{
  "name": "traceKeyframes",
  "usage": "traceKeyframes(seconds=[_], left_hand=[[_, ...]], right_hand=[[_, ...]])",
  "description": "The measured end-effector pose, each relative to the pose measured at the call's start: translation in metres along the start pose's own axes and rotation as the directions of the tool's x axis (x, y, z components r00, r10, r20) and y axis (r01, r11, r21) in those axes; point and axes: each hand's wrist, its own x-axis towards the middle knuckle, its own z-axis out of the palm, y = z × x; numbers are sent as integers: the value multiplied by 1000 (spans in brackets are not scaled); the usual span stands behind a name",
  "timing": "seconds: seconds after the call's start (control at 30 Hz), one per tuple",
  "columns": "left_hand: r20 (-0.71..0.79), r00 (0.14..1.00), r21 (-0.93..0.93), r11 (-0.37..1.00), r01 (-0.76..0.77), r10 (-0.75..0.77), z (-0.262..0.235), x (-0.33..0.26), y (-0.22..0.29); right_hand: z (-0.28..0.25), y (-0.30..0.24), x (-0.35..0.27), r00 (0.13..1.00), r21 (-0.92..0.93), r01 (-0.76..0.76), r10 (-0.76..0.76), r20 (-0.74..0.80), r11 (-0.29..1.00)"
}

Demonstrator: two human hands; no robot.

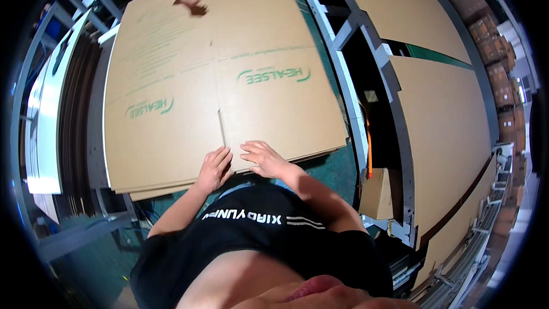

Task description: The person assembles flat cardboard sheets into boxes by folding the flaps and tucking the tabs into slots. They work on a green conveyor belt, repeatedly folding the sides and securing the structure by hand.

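A stack of flat brown cardboard sheets (171, 160) with green printing lies in front of me. My left hand (215, 169) rests at its near edge, fingers laid on the cardboard beside the near end of a narrow slot (222, 129). My right hand (264, 159) is just right of that slot, palm down, fingers stretched out and a little apart over the top sheet. Neither hand is closed around anything; both thumbs are partly hidden. Across the far side, another person's hand (191, 4) with a pink sleeve hovers over the sheets, slightly blurred.
Left of the stack stand upright dark boards (80, 103) behind a white panel (46, 120). A grey metal frame (354, 80) runs along the right, with a small cardboard box (377, 194) by it. Beyond lie more large cardboard sheets (446, 120) and stacked brown bundles (494, 51).
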Motion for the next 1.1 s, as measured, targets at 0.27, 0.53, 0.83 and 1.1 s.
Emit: traceKeyframes(seconds=[0.27,0.53,0.83,1.1], left_hand=[[186,958,166,968,186,-216,-12,24,32],[290,728,373,774,512,-622,7,23,61],[-26,143,463,115,879,-989,56,51,73],[75,248,835,197,514,-966,67,106,34]], right_hand=[[-305,243,-66,470,124,-459,359,-806,880],[-488,589,-105,474,-554,-831,587,-656,52],[-576,624,-96,826,-799,-550,301,-477,243],[-708,342,-201,796,-697,-560,59,-602,448]])
